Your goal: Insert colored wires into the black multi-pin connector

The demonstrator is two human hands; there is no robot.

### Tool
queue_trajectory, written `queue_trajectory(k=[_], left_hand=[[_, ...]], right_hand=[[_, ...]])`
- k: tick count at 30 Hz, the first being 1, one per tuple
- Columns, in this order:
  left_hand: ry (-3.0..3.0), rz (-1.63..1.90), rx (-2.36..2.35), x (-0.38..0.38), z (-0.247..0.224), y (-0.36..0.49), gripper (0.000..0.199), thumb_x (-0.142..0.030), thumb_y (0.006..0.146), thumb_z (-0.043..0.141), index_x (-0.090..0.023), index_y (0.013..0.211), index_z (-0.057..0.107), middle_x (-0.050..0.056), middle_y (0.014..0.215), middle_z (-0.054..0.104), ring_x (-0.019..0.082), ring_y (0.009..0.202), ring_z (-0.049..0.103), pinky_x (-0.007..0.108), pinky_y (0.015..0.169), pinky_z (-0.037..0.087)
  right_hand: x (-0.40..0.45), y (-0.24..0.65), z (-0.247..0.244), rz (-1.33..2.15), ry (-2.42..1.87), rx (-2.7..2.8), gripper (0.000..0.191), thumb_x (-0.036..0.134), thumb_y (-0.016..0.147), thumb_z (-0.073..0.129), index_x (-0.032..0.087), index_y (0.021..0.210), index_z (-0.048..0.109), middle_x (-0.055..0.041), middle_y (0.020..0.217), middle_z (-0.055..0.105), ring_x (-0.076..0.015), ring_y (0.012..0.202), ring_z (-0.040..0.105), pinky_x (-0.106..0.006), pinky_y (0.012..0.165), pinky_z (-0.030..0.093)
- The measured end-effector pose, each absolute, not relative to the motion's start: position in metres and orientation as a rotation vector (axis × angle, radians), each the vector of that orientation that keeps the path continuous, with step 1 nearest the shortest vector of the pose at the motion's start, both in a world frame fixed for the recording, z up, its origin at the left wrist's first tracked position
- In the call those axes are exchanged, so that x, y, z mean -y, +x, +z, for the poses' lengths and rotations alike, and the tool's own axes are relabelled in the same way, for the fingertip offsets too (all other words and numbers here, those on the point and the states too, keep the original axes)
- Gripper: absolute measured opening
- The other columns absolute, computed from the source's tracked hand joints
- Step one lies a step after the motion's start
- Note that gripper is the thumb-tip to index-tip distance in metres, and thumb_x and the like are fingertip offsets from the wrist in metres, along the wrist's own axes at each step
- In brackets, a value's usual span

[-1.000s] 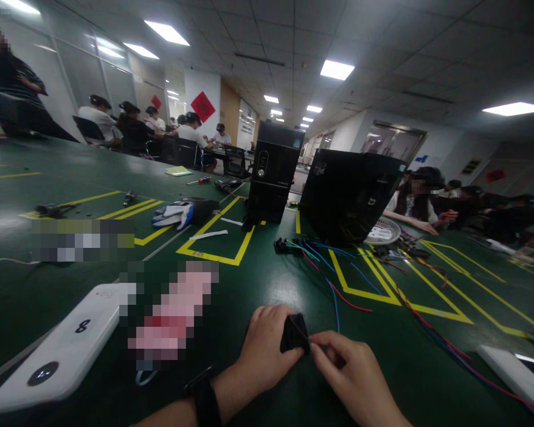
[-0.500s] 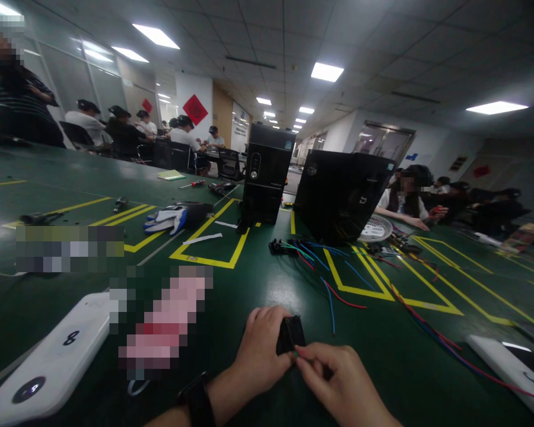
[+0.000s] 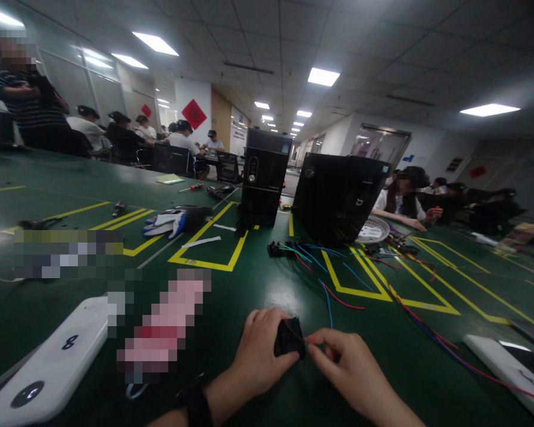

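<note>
The green tabletop (image 3: 231, 290) spreads out before you, carrying a wide black case (image 3: 338, 196) and a narrower black tower (image 3: 264, 178). Loose blue wires (image 3: 324, 284) trail toward you from near the cases. Your left hand (image 3: 260, 344) has its grip closed around a black block (image 3: 291, 338), straight in front of you, near your edge of the tabletop. Your right hand (image 3: 353, 365) pinches a thin strand (image 3: 299, 335) just beside it. The work seems partway: the strand already reaches the block, but isn't yet released, and you can't tell whether its end is fastened. The block's visible right edge points away from you, leaning slightly left; your fingers hide too much to settle its long axis. The strand runs away and leftward across the block.
</note>
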State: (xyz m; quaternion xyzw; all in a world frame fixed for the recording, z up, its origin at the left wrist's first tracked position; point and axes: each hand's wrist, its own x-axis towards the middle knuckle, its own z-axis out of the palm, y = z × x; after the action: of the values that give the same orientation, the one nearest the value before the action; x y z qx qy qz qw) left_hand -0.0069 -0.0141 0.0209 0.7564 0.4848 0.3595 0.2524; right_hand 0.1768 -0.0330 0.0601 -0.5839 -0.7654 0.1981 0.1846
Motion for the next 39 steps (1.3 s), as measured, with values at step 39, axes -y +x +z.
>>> queue_trajectory(k=[39], left_hand=[[2.076,0.975,-1.318,0.014,0.022,-0.006,0.031,-0.02,0.064,0.069,-0.024,0.09,0.052,0.0,0.091,0.059,0.024,0.09,0.052,0.036,0.085,0.034]], right_hand=[[0.039,0.17,0.059,0.675,-1.449,2.174,0.025,0.03,0.085,0.05,0.017,0.079,0.07,0.0066,0.048,0.04,-0.0094,0.045,0.039,-0.021,0.048,0.029]])
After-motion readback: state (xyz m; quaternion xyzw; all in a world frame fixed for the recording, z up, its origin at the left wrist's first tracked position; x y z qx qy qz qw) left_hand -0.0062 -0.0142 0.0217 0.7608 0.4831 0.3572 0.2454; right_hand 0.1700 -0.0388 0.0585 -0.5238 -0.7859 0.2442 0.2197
